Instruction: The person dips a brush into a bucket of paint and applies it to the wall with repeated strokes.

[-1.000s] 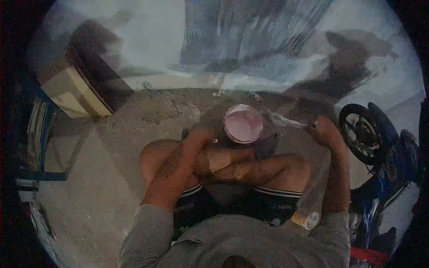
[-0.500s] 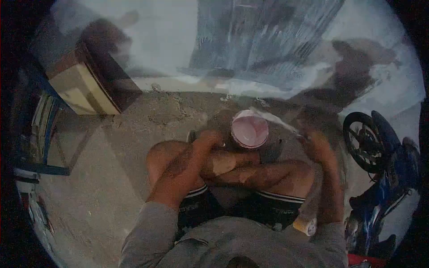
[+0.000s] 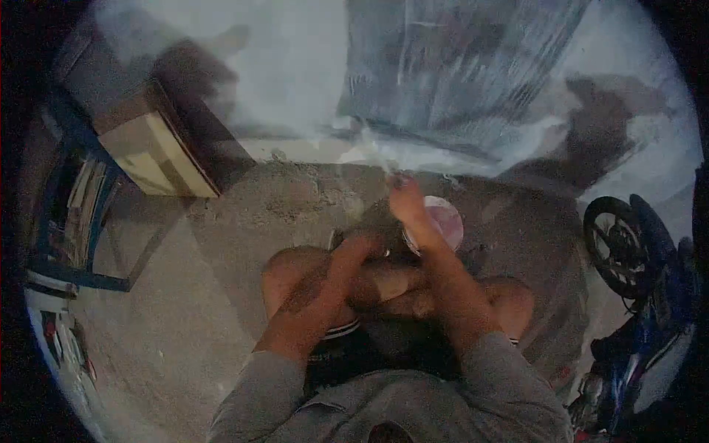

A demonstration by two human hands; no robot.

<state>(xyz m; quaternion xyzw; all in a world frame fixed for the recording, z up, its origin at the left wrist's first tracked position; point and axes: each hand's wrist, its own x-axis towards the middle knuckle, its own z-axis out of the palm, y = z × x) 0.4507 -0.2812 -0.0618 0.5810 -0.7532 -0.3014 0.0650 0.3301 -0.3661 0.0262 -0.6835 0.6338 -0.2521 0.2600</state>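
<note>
My right hand (image 3: 406, 199) is closed around the handle of a paintbrush (image 3: 371, 148), its pale, motion-blurred head close to the foot of the wall. Behind that forearm stands a small bucket (image 3: 448, 221) with a pinkish-white inside, partly covered by the arm. My left hand (image 3: 367, 246) is low beside the bucket, above my crossed legs. Its fingers are dark and blurred, so their grip does not show. The wall (image 3: 458, 66) ahead carries a streaky grey patch with white areas on both sides.
A box-like wooden piece (image 3: 159, 151) leans near the wall at left, beside a blue-framed rack (image 3: 85, 207). To the right stands a motorcycle (image 3: 617, 240), its wheel facing the wall. Rough concrete floor (image 3: 185, 295) lies around my legs.
My right hand has swung left and forward with the paintbrush, from right of the bucket to the foot of the wall. The left hand stays near the bucket. The view has shifted slightly.
</note>
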